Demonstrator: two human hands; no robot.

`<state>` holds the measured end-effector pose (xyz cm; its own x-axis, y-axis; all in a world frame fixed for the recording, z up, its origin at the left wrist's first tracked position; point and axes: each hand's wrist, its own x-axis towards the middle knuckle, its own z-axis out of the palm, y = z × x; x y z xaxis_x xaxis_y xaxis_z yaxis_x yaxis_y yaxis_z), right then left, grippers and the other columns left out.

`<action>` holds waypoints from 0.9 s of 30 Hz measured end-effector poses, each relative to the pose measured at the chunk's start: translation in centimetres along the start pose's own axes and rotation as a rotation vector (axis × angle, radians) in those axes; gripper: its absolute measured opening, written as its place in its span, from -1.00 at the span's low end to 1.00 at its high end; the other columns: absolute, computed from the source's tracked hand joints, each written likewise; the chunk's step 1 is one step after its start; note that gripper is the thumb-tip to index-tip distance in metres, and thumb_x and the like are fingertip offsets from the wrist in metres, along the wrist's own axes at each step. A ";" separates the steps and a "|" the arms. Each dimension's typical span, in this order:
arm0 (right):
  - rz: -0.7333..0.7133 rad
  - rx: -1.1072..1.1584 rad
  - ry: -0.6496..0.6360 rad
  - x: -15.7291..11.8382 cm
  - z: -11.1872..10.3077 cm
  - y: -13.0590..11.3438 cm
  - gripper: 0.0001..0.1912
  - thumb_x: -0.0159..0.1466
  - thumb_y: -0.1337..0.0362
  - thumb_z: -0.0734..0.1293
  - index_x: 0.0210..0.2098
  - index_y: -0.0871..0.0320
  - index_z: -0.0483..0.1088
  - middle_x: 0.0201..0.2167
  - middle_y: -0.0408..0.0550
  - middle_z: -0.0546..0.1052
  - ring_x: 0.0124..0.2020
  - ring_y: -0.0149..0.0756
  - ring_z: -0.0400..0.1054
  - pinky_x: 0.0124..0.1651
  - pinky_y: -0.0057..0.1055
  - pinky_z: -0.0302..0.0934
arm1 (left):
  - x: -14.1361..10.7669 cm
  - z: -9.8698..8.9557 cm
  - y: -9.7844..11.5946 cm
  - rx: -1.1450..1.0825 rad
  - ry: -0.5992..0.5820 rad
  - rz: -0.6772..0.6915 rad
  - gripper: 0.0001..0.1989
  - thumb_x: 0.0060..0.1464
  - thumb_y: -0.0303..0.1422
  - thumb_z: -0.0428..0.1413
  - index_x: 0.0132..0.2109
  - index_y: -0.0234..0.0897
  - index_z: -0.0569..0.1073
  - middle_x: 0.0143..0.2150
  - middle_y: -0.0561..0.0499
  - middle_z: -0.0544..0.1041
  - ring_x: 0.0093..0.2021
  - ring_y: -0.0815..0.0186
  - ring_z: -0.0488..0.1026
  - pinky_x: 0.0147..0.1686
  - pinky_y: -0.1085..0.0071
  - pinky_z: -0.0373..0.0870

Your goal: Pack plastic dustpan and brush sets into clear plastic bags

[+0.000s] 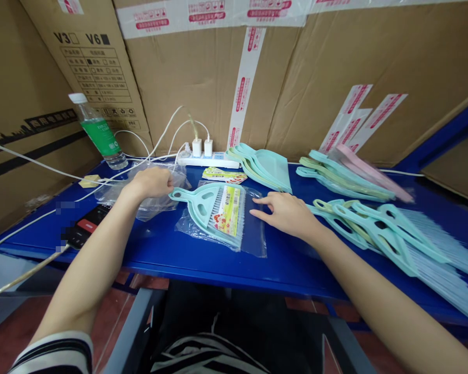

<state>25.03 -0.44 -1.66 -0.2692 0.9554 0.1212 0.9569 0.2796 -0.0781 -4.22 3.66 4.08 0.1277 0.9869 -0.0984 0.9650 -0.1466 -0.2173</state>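
Striped shirt (pixel 214 358) was below part-bagged dustpan (pixel 194 201). Left hand (pixel 151 183) was by its handle (pixel 182 194), couldn't tell grip; right hand (pixel 290 213) was wide. Bare brushes (pixel 437 270) lay right.

Single head view, facing forward and down over blue table (pixel 218 262).

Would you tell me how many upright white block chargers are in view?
2: the left white charger and the right white charger stand side by side on the long white power strip. Others may be hidden.
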 end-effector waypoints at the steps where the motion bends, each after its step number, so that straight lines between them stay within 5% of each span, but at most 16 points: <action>1: -0.004 -0.001 0.004 0.0 0.1 0.1 -0.61 0.24 0.05 0.29 -0.05 0.06 0.58 -0.48 -0.05 0.52 -0.45 -0.17 0.40 -0.49 -0.34 0.14 | 0.0 0.0 0.1 0.011 -0.003 -0.008 -0.77 0.01 -0.30 0.02 -0.29 -0.20 0.57 -0.33 -0.06 0.59 -0.27 0.16 0.50 -0.36 0.40 0.29; 8: -0.046 0.016 0.014 -0.1 -0.4 0.5 -0.72 0.27 0.13 0.27 -0.19 0.02 0.60 -0.52 -0.08 0.48 -0.48 -0.24 0.35 -0.50 -0.39 0.08 | -0.3 -0.3 0.9 -0.013 -0.045 -0.072 -0.72 0.08 -0.29 0.00 -0.17 -0.24 0.57 -0.16 -0.16 0.60 -0.11 0.01 0.52 -0.20 0.27 0.37; 13: -0.083 0.068 0.041 0.0 -0.7 0.7 -0.74 0.29 0.23 0.23 -0.37 0.06 0.56 -0.46 -0.06 0.46 -0.46 -0.26 0.34 -0.43 -0.38 0.11 | -0.4 -0.3 1.2 -0.011 0.036 -0.114 -0.71 0.11 -0.28 -0.01 -0.14 -0.23 0.55 -0.10 -0.16 0.59 -0.07 0.01 0.50 -0.19 0.28 0.38; 21: -0.187 0.208 0.165 1.3 1.4 2.4 -0.55 0.24 0.25 0.24 0.12 0.16 0.39 -0.08 0.13 0.50 -0.05 -0.02 0.37 0.01 -0.09 0.28 | -0.3 0.0 1.4 -0.021 0.044 -0.088 -0.67 0.13 -0.26 -0.04 -0.12 -0.25 0.55 -0.09 -0.20 0.59 -0.08 -0.01 0.51 -0.20 0.25 0.39; 27: -0.352 0.319 0.135 1.9 2.3 3.0 -0.44 0.22 0.38 0.19 0.22 0.07 0.32 -0.10 0.06 0.54 -0.14 -0.10 0.40 -0.04 -0.06 0.32 | -0.3 0.1 1.9 0.017 0.066 -0.093 -0.68 0.13 -0.29 -0.05 -0.10 -0.26 0.54 -0.11 -0.18 0.60 -0.07 0.01 0.53 -0.21 0.28 0.40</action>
<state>27.16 2.48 -3.97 -0.5336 0.7826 0.3207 0.7235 0.6187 -0.3060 -2.48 3.11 3.58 0.0534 0.9985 -0.0129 0.9693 -0.0550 -0.2395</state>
